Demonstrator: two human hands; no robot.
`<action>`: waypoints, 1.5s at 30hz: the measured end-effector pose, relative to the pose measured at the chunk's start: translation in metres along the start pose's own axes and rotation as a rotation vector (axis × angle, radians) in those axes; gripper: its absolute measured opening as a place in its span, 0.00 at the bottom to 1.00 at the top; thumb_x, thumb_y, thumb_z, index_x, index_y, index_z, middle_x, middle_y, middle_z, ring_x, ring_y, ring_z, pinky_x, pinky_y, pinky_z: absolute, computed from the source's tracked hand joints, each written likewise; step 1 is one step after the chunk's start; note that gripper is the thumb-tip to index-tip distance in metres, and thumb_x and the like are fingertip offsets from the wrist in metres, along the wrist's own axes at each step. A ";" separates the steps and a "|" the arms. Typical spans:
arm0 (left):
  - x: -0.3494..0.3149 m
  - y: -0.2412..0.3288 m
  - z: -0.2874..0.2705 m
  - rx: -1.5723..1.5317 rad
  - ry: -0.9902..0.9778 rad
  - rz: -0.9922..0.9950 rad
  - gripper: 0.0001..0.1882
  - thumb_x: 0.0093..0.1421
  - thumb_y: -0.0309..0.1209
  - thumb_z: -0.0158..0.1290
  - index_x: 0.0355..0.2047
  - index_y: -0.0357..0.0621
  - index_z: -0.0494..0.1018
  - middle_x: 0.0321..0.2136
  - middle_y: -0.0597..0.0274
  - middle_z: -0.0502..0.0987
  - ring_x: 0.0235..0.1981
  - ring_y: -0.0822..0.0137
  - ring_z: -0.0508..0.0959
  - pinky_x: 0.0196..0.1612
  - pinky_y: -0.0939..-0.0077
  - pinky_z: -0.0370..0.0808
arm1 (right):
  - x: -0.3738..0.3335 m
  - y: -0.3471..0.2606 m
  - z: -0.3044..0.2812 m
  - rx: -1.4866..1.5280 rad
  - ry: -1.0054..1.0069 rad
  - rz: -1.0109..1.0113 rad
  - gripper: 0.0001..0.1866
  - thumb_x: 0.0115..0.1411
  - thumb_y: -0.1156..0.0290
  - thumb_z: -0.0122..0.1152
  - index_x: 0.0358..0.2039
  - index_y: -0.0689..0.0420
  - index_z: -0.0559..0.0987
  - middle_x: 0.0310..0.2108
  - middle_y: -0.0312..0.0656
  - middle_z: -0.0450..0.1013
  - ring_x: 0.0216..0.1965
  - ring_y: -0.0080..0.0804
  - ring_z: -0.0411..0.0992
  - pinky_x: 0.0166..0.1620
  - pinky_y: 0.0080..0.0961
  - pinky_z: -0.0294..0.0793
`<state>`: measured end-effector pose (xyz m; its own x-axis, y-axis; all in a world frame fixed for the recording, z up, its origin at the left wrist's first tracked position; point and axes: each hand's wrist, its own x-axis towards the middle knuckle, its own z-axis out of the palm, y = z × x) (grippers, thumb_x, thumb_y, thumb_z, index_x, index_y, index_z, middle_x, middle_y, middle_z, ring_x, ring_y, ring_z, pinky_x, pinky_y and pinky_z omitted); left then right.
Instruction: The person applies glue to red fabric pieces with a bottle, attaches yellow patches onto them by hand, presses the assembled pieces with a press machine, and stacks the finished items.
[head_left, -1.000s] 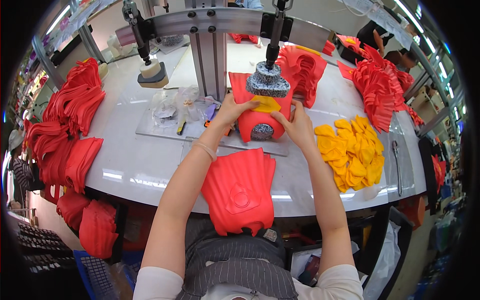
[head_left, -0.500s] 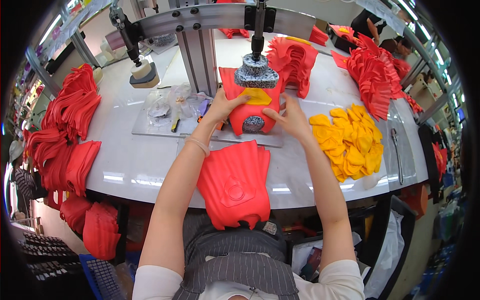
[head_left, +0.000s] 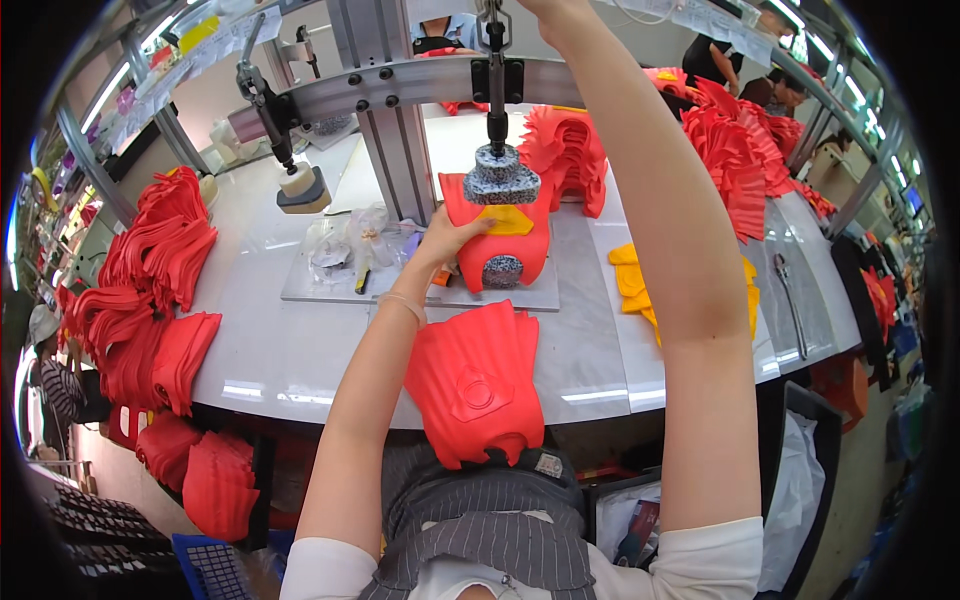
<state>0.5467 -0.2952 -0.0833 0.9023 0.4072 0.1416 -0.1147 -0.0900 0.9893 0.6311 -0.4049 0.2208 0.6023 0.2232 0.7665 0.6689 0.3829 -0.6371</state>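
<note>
My left hand (head_left: 452, 240) rests at the left edge of a red moulded piece (head_left: 525, 262), its thumb pressing a small yellow patch (head_left: 512, 221) that lies on it. The red piece sits over a speckled support, a rounded part of which (head_left: 502, 271) shows through its front opening. Just above the patch hangs a speckled pressing pad (head_left: 500, 178) on a clamp rod. My right hand (head_left: 552, 12) is raised to the top edge, beside the upper part of that clamp; its fingers are cut off from view. A stack of red moulded pieces (head_left: 475, 385) lies at the table's near edge, before my body.
Yellow patches (head_left: 630, 280) lie partly behind my right forearm. Red piles stand at the left (head_left: 140, 280) and far right (head_left: 735, 150). A metal frame post (head_left: 395, 160) carries a second clamp pad (head_left: 303, 190). A ratchet-like tool (head_left: 790, 300) lies at the right.
My right hand has left the red piece and gone up to the top edge by the clamp. My left hand stays on the piece and patch. The whole view has shifted slightly.
</note>
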 end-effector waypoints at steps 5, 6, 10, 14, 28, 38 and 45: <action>-0.004 -0.022 -0.013 0.064 0.314 -0.032 0.36 0.59 0.45 0.56 0.58 0.31 0.58 0.50 0.51 0.72 0.52 0.65 0.72 0.54 0.70 0.69 | -0.056 -0.035 -0.019 -0.210 -0.067 -0.612 0.22 0.54 0.73 0.63 0.48 0.62 0.68 0.33 0.47 0.74 0.37 0.38 0.73 0.43 0.32 0.69; -0.008 -0.026 -0.014 0.052 0.411 -0.016 0.40 0.60 0.49 0.54 0.59 0.29 0.55 0.52 0.49 0.71 0.54 0.64 0.70 0.55 0.69 0.68 | -0.073 -0.028 -0.023 -0.234 -0.060 -0.820 0.22 0.54 0.72 0.63 0.49 0.61 0.68 0.34 0.48 0.73 0.39 0.40 0.73 0.44 0.33 0.69; -0.007 0.015 0.005 -0.080 0.291 0.227 0.39 0.66 0.58 0.33 0.63 0.36 0.54 0.57 0.53 0.67 0.61 0.63 0.62 0.64 0.69 0.55 | -0.116 -0.006 -0.036 -0.642 -0.090 -0.853 0.14 0.51 0.73 0.67 0.40 0.51 0.77 0.35 0.32 0.77 0.37 0.27 0.74 0.52 0.29 0.63; -0.008 0.042 0.018 -0.289 0.048 -0.020 0.45 0.64 0.63 0.31 0.60 0.28 0.56 0.55 0.45 0.68 0.58 0.62 0.66 0.64 0.70 0.52 | -0.137 -0.001 -0.040 -0.658 -0.197 -0.906 0.16 0.50 0.75 0.66 0.40 0.49 0.77 0.40 0.30 0.77 0.44 0.29 0.74 0.56 0.32 0.59; -0.094 0.020 -0.072 0.196 0.269 0.115 0.12 0.66 0.31 0.44 0.44 0.35 0.70 0.35 0.57 0.80 0.35 0.72 0.79 0.38 0.80 0.74 | -0.260 0.061 -0.050 -0.513 -0.049 -0.480 0.21 0.50 0.81 0.62 0.46 0.54 0.72 0.51 0.41 0.70 0.54 0.39 0.67 0.57 0.31 0.62; -0.181 -0.006 -0.068 0.076 0.299 -0.018 0.10 0.65 0.29 0.47 0.42 0.36 0.72 0.34 0.57 0.80 0.28 0.75 0.77 0.33 0.83 0.73 | -0.270 0.136 0.026 -1.438 -1.118 -0.488 0.08 0.56 0.72 0.51 0.26 0.55 0.79 0.25 0.37 0.76 0.43 0.30 0.74 0.67 0.44 0.48; -0.193 0.030 -0.049 0.102 0.301 0.041 0.08 0.65 0.26 0.48 0.43 0.37 0.71 0.35 0.54 0.80 0.29 0.73 0.77 0.35 0.80 0.75 | -0.278 0.147 0.024 -1.322 -0.998 -0.444 0.06 0.54 0.72 0.53 0.24 0.57 0.78 0.19 0.37 0.73 0.34 0.32 0.76 0.68 0.44 0.46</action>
<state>0.3491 -0.3320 -0.0794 0.7323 0.6510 0.1998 -0.0920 -0.1961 0.9763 0.5512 -0.3895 -0.0842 0.1444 0.9388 0.3126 0.8838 -0.2645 0.3860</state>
